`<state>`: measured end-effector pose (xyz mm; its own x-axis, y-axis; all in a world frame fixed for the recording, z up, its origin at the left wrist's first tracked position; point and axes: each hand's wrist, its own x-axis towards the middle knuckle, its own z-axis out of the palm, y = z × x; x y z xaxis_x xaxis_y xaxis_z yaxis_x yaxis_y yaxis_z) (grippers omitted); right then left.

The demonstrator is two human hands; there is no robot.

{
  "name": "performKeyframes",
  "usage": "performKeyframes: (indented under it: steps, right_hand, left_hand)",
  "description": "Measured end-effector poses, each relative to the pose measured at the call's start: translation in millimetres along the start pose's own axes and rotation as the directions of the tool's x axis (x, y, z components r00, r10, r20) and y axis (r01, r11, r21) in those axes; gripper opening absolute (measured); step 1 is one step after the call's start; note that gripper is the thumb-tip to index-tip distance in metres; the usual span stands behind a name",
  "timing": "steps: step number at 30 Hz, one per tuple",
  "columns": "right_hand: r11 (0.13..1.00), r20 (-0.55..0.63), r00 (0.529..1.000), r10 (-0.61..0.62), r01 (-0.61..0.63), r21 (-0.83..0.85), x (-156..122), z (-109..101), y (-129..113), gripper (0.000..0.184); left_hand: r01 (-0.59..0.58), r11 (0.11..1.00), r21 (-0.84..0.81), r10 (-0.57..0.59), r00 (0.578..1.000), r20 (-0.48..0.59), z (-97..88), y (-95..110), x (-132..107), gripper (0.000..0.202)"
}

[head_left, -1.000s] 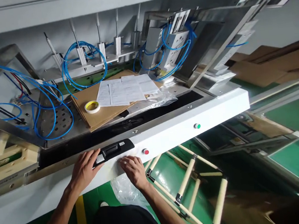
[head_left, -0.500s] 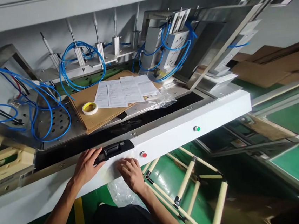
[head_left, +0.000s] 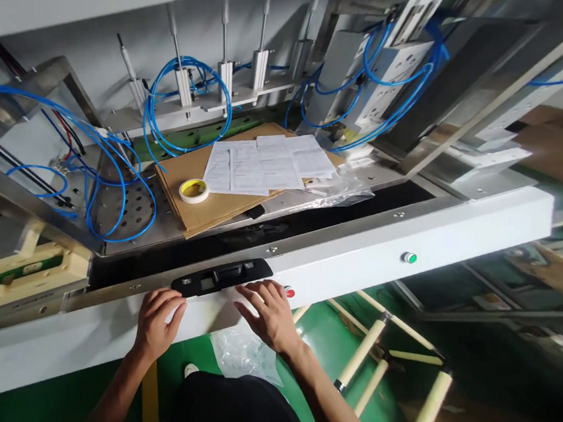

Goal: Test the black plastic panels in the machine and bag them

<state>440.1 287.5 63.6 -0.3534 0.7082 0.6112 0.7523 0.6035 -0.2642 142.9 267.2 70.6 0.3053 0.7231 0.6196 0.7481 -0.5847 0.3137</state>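
A long black plastic trim panel (head_left: 203,283) with rectangular openings lies flat on the front ledge of the machine. Beside its left end is my left hand (head_left: 159,323), fingers curved and thumb apart, with nothing in it. My right hand (head_left: 272,317) rests at the ledge below the panel's right half, its fingers spread. The fingertips come close to the panel's lower edge; whether they touch it I cannot tell. Just by the right fingers sits a red button (head_left: 290,292), partly covered.
Behind the ledge lie cardboard sheets (head_left: 176,211) with white papers (head_left: 267,166), a tape roll (head_left: 194,191) and a clear plastic bag (head_left: 344,190). Blue hoses (head_left: 153,117) and metal cylinders stand further back. A green button (head_left: 409,258) is to the right. Below is a tube frame (head_left: 362,349).
My left hand has come off the panel's left end and now lies beside it. My right hand has moved right toward the red button, fingers spreading. The camera view has turned left.
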Motion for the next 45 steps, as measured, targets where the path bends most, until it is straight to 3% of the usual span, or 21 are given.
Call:
performKeyframes:
  steps: [6,13,15,18,20,22,24,27,29,32,37,41,45]
  right_hand:
    - [0.997,-0.009,1.0,0.028,-0.028,-0.073,11.9,-15.1,25.8,0.036]
    - [0.979,0.11,0.987,0.118,-0.097,-0.177,45.6,-4.9,27.9,0.028]
    - [0.967,0.06,0.985,0.164,-0.149,-0.209,47.6,-3.5,28.2,0.026]
    - [0.942,-0.135,0.971,0.2,-0.228,-0.247,48.8,-1.7,25.0,0.025]
    - [0.956,-0.191,0.969,0.156,-0.197,-0.218,51.7,2.0,17.4,0.026]
    - [0.986,-0.096,0.994,0.055,-0.069,-0.149,56.2,8.9,6.2,0.03]
    - [0.996,0.07,0.997,-0.041,0.046,-0.081,60.7,18.1,-4.9,0.034]
    - [0.998,0.237,0.971,-0.022,0.037,-0.059,64.4,30.8,-14.5,0.037]
    - [0.998,0.276,0.961,0.025,-0.007,-0.068,64.5,35.5,-16.0,0.038]
    - [0.997,0.298,0.954,0.042,-0.022,-0.07,63.5,35.9,-16.4,0.039]
    - [1.0,0.268,0.963,0.013,-0.008,-0.021,59.5,21.5,-23.5,0.04]
    - [0.997,0.197,0.977,-0.077,0.07,0.046,49.2,5.3,-30.4,0.051]
    - [0.989,0.281,0.949,-0.146,0.145,0.024,45.7,-2.6,-25.5,0.042]
  left_hand:
    - [0.2,0.978,-0.059,-0.204,0.977,-0.061,8.1,-0.1,11.6,0.018]
    - [0.382,0.914,-0.133,-0.395,0.914,-0.089,24.6,-6.2,14.7,0.016]
    - [0.405,0.904,-0.139,-0.419,0.903,-0.097,28.2,-8.2,14.5,0.017]
    - [0.426,0.893,-0.145,-0.441,0.893,-0.09,31.3,-12.1,14.4,0.018]
    - [0.434,0.89,-0.141,-0.447,0.891,-0.08,30.9,-14.7,14.6,0.019]
    - [0.435,0.891,-0.128,-0.446,0.892,-0.072,27.7,-14.9,15.5,0.018]
    - [0.435,0.894,-0.104,-0.443,0.893,-0.081,22.1,-9.6,16.9,0.019]
    - [0.333,0.939,0.087,-0.323,0.94,-0.107,15.3,9.8,19.2,0.027]
    - [0.148,0.958,0.245,-0.149,0.989,-0.015,17.4,25.4,19.9,0.039]
    - [-0.063,0.937,0.343,-0.002,0.982,0.187,31.9,38.0,18.8,0.05]
    - [-0.066,0.922,0.381,-0.065,0.946,0.319,46.7,24.9,13.5,0.045]
    - [-0.042,0.966,0.255,-0.072,0.903,0.424,32.2,16.6,19.2,0.048]
    - [0.0,0.99,0.141,-0.073,0.855,0.513,17.3,14.0,35.4,0.045]
